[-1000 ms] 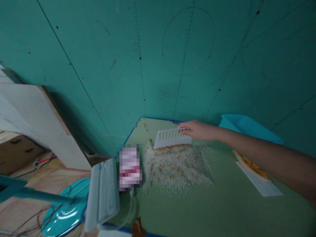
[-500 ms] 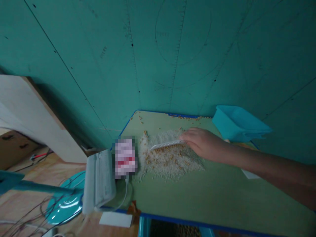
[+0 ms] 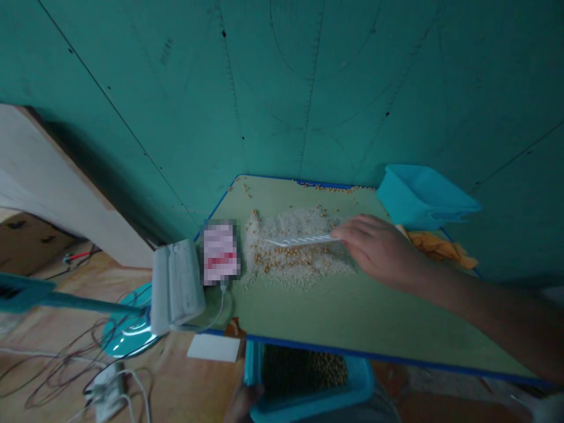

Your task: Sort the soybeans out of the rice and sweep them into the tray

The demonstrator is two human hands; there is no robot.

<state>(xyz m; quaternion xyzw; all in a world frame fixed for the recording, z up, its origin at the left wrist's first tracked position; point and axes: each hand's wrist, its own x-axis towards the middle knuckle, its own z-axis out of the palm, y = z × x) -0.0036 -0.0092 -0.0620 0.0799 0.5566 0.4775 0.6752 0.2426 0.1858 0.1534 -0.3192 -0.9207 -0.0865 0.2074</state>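
- Teal wall with faint ruler lines and circles fills the whole top half of the frame.
- Green table with a blue edge sits centre to lower right, pushed right up against the wall.
- Pale wooden board leans at the left edge, with floor and a tangle of wires below it.
- Right hand comes in from the lower right, palm down. Its fingers are curled around the right end of the comb, so it's got a proper hold on it.
- Rice pile, with yellow beans mixed in, is spread mid-table, just left of that hand. The white comb lies pretty flat across the top of it, and a few loose beans sit along the far edge by the wall.
- Tub, teal, is at bottom centre under the table's near edge, with dark beans inside.
- Blue bin sits at the table's right rear corner, with an orange cloth just in front of it.
- White box hangs off the table's left corner, and a phone with a cable is right beside it.
- Left hand only just shows at the bottom edge, against the tub's left corner. Can't tell how its fingers are set.
- Small white card is below the table's front left corner.
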